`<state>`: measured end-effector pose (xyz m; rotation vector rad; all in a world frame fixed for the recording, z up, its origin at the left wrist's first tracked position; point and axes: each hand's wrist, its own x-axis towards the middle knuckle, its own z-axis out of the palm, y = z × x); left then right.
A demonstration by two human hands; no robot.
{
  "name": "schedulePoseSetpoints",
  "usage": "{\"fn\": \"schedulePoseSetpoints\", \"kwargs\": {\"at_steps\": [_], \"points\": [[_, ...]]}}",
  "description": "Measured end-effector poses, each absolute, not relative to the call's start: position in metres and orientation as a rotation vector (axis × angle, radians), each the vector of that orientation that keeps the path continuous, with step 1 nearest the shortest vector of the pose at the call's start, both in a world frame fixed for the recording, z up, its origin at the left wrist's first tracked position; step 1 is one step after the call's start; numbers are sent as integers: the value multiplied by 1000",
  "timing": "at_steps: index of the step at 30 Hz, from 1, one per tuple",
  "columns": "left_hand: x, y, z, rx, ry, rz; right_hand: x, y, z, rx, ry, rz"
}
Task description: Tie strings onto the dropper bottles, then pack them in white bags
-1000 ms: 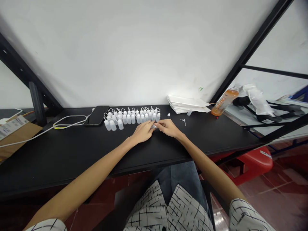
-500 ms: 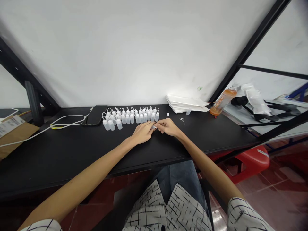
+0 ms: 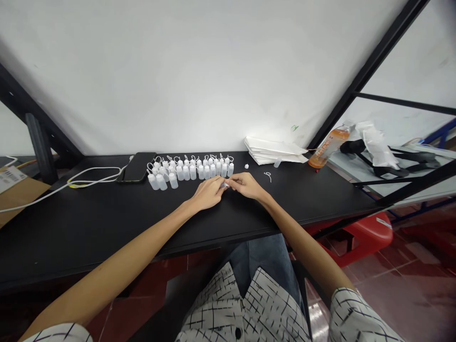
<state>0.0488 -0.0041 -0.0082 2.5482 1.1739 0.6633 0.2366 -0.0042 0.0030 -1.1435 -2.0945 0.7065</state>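
1. At the middle of the black desk (image 3: 85, 232), a small white plastic piece (image 3: 225, 185) sits between our two hands, just in front of the bottle rows. Fingers hide most of it, so we cannot tell its exact shape or whether it touches the desktop.
2. Our left hand (image 3: 208, 193) reaches in from the left, its fingers held together, with the fingertips closed on the piece.
3. Our right hand (image 3: 246, 185) meets it from the right, its fingers and thumb pinched on the same piece. The fingertips of the two hands nearly touch around it.
4. Just beyond our left hand stand rows of small white dropper bottles (image 3: 190, 172), upright and tightly packed, with thin white loops at their tops.
5. To their right lie a tiny white cap (image 3: 246, 166), a thin white loop (image 3: 268, 176) and a small clear tube (image 3: 277, 162), beside a stack of white paper sheets (image 3: 274, 149).
6. Left of the rows, a black smartphone (image 3: 136, 167) lies just beside the bottles, with a white cable (image 3: 96, 175) curling away from it.
7. Farther right, an orange-filled plastic bottle (image 3: 327, 148) leans tilted at the desk's back corner. A red plastic stool (image 3: 366, 235) stands below on the tiled floor.
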Motion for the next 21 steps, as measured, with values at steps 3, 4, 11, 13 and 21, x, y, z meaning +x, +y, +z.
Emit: {"fn": "schedulePoseSetpoints", "kwargs": {"at_steps": [3,4,11,13,21], "points": [[47,-1,-8,2506,1161,709,236,-5,3,-1139,-2062,638],[47,1,-9,2491,1147,726,236,-5,3,-1132,-2045,610],[46,4,-12,2524,1141,729,238,-2,0,-1061,-2080,587],[46,3,-13,2569,1144,727,237,-2,-1,-1058,-2085,594],[48,2,-11,2534,1187,843,231,0,-3,-1075,-1989,586]]}}
